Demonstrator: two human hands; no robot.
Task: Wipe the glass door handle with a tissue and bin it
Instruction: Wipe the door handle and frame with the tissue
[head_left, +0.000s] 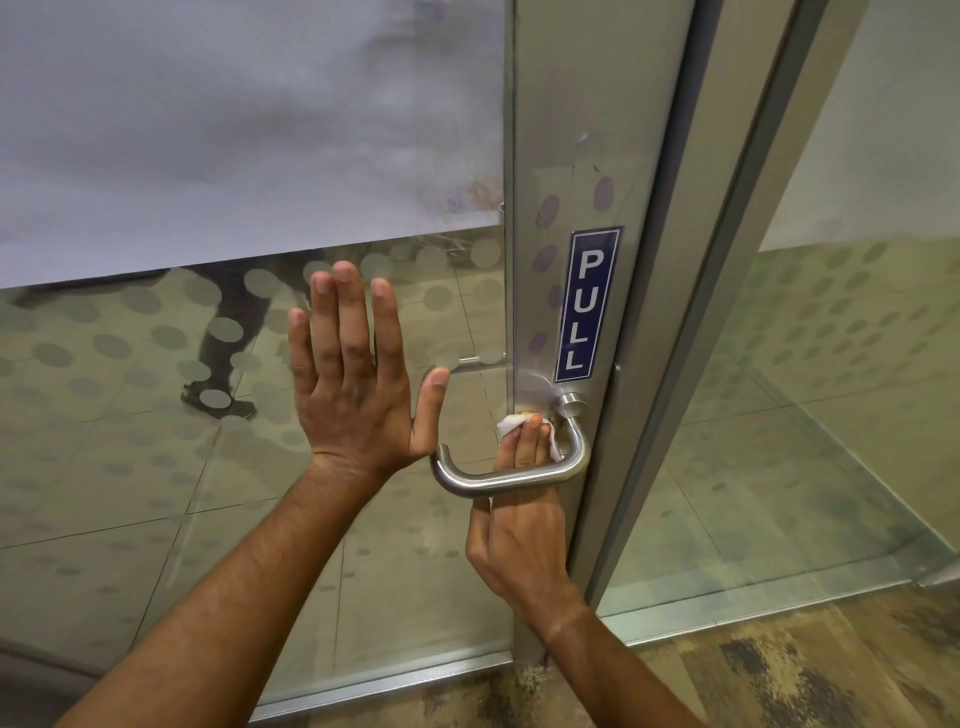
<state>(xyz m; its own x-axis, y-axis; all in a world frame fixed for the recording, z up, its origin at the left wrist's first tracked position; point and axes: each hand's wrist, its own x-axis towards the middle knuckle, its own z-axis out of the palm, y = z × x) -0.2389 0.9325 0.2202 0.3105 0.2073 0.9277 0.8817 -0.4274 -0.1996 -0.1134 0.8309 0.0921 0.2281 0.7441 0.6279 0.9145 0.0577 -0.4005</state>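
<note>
A brushed steel lever handle (493, 480) curves out from the metal door stile (550, 156) below a blue PULL sticker (586, 306). My right hand (519, 540) reaches up behind the handle bar and presses a small crumpled white tissue (511, 423) against the stile near the handle's base. My left hand (353, 384) lies flat on the glass pane (130, 441) to the left of the handle, fingers spread, holding nothing.
The glass carries a frosted band (234, 119) on top and grey dots lower down. Through it I see the legs of a person (228, 343) on a tiled floor. A second glass panel (831, 389) stands to the right. Patterned carpet (779, 670) lies underfoot.
</note>
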